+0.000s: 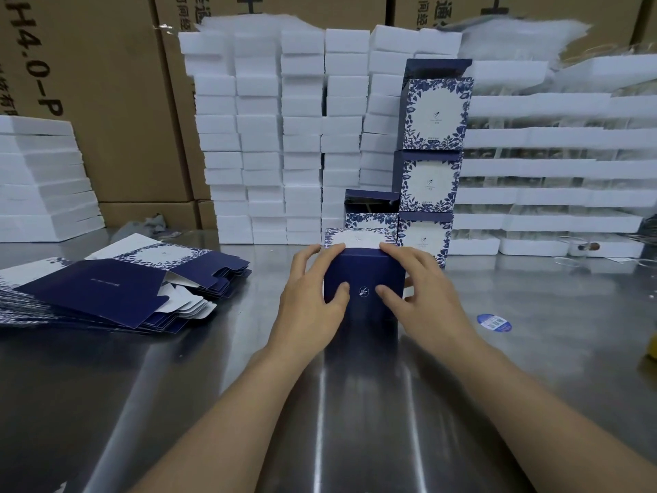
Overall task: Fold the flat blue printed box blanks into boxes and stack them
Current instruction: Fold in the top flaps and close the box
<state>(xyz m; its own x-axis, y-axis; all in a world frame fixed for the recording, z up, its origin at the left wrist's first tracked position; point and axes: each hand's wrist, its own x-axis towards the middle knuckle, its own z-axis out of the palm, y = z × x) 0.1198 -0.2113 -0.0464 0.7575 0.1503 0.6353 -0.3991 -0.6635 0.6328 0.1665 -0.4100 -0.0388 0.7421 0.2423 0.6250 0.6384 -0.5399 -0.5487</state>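
Table: a shiny steel table fills the lower part, and pale streaks of light reflect along it.
Back: tall brown cardboard cartons with black printed letters stand stacked behind everything.
Middle: white foam blocks are piled in uneven columns on the table, against the cartons.
Left: a leaning stack of white slabs stands at the table's far corner.
Right: long white foam trays lie in layers; what is between them I cannot tell.
Small things: a round blue sticker lies flat on the steel at right; a grey crumpled piece lies at the foot of the cartons.
Light: even and cool, coming from above.
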